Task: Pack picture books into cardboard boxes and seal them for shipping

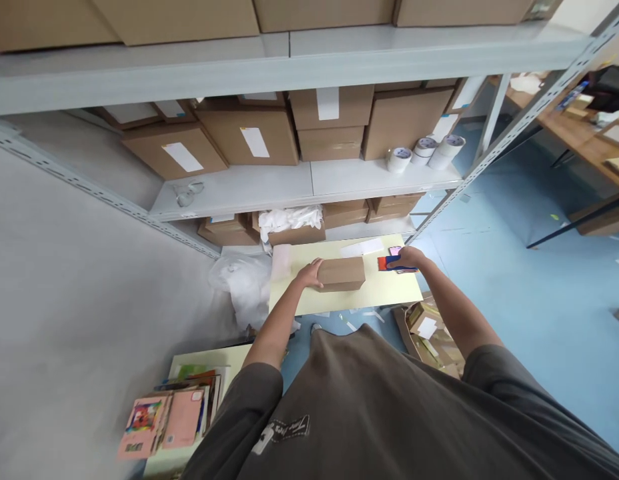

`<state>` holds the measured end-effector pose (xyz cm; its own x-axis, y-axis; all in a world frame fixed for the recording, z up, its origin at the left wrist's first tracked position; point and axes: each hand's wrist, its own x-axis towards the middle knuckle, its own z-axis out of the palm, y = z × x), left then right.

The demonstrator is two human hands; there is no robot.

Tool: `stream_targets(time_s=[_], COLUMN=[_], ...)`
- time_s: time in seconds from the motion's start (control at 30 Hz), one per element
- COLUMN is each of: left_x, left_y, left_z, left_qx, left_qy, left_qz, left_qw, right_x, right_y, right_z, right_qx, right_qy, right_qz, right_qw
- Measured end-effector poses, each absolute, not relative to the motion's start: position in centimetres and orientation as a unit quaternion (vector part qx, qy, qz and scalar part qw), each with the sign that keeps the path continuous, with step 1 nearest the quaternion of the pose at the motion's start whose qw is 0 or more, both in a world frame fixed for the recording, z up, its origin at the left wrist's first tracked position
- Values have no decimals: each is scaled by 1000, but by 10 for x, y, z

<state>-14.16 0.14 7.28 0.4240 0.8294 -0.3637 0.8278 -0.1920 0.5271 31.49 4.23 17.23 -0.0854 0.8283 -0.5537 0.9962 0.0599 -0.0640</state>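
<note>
Left hand (pixel 309 273): grip wide and flat, palm and fingers resting on the left end of the kraft cardboard box (pixel 341 274), not reaching under it.

Right hand (pixel 407 258): grip narrow, curled around a blue-and-red tool (pixel 397 264); the fingers cover part of it, so its exact kind cannot be told.

Box position: lying flat and closed on the counter (pixel 384 293), between the hands.

Nearby items: a pink card (pixel 395 251) just beside the tool; white paper sheets (pixel 359 248) behind the box; a pale pink pad (pixel 281 261) at the counter's left end.

Surroundings: white plastic bag (pixel 242 283) beside the counter; open carton of scraps (pixel 427 333) below its right edge; lower steel shelf (pixel 229 193) beyond it.

Risk, box: sideways pressure may skid it, as the left hand only rests on top.

Risk, tool: it may drag the card or sheets if swung low.

Risk, edge: loose items pushed rightward could fall into the carton.
</note>
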Motion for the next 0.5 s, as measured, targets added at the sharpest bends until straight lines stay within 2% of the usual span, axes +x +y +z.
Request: stream_targets(time_s=[0.33, 0.5], left_x=[-140, -137], left_y=[3, 0], left_z=[69, 72], left_qx=[753, 743], left_qy=[544, 540], left_qz=[18, 48], left_qw=[370, 392], right_x=[312, 262], right_y=[47, 32], right_z=[163, 131], right_qx=[679, 695], right_qy=[668, 651], right_qz=[-243, -275], right_qw=[184, 130])
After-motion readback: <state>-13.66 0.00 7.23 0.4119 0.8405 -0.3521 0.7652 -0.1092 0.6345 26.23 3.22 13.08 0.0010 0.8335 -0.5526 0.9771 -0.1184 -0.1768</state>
